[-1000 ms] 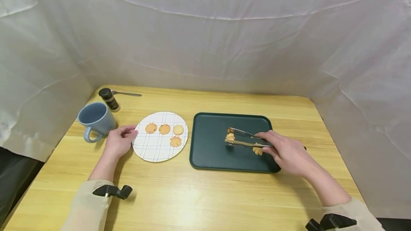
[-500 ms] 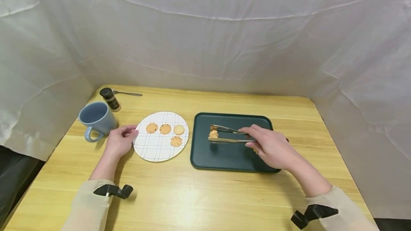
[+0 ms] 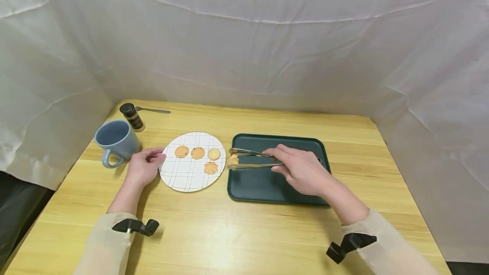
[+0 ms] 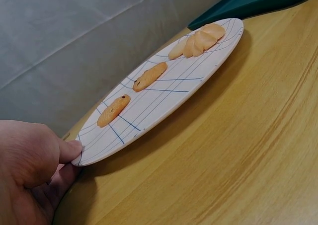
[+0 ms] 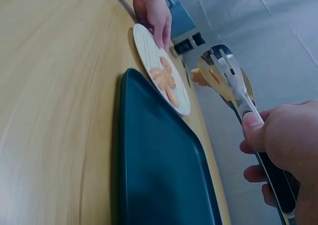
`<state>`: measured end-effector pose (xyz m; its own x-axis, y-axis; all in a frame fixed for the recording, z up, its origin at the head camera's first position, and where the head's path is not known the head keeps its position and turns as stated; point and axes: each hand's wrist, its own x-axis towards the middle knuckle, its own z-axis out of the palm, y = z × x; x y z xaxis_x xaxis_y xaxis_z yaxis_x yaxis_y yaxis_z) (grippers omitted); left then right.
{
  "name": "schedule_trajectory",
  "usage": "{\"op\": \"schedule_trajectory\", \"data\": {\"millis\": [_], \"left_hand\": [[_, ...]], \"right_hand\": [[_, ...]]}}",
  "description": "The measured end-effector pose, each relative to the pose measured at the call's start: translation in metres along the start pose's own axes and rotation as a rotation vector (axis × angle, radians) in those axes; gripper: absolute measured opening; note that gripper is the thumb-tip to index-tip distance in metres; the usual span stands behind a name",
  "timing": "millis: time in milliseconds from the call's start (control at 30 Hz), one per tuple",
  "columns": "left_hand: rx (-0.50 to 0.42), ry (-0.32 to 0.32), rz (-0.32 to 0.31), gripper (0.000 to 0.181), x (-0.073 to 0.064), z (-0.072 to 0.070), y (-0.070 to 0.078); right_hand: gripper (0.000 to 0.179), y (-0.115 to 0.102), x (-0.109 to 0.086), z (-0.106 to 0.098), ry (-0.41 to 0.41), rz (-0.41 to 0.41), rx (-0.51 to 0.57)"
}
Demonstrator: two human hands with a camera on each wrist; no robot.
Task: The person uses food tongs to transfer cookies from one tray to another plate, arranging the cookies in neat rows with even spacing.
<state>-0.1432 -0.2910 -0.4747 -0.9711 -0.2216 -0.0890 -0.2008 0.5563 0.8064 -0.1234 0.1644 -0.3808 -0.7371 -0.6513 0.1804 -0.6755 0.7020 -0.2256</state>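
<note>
My left hand pinches the left rim of a round white plate with blue lines, thumb on top and fingers beneath. Toward the plate's right side lie two speckled round cookies, a plain round cookie and a flower-shaped cookie. In my right hand is a pair of metal tongs with dark handles. Their tips hold another small cookie above the left edge of the dark green tray, close to the plate's right rim.
Left of the plate stands a blue mug, its handle toward me. Behind it are a black-capped shaker and a fork. Pale cloth hangs around the wooden table.
My right hand has carried the tongs and cookie left, from mid-tray to its left edge. A flower-shaped cookie in the tray is now hidden behind that hand. My left hand stays at the plate.
</note>
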Motion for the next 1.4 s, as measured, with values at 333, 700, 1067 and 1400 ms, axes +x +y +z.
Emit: {"op": "schedule_trajectory", "data": {"millis": [333, 700, 1067, 1400], "left_hand": [[0.004, -0.006, 0.001, 0.038, 0.0, -0.001, 0.001], [-0.009, -0.007, -0.006, 0.038, 0.001, 0.0, -0.001], [0.001, -0.004, -0.001, 0.037, 0.0, -0.001, 0.0], [-0.001, -0.002, 0.004, 0.037, 0.0, 0.0, -0.001]], "right_hand": [[0.041, -0.015, 0.026, 0.019, -0.036, -0.019, 0.017], [0.04, -0.031, 0.054, 0.042, -0.062, -0.054, 0.055], [0.04, -0.044, 0.08, 0.055, -0.103, -0.065, 0.061], [0.043, -0.05, 0.098, 0.073, -0.169, -0.036, 0.046]]}}
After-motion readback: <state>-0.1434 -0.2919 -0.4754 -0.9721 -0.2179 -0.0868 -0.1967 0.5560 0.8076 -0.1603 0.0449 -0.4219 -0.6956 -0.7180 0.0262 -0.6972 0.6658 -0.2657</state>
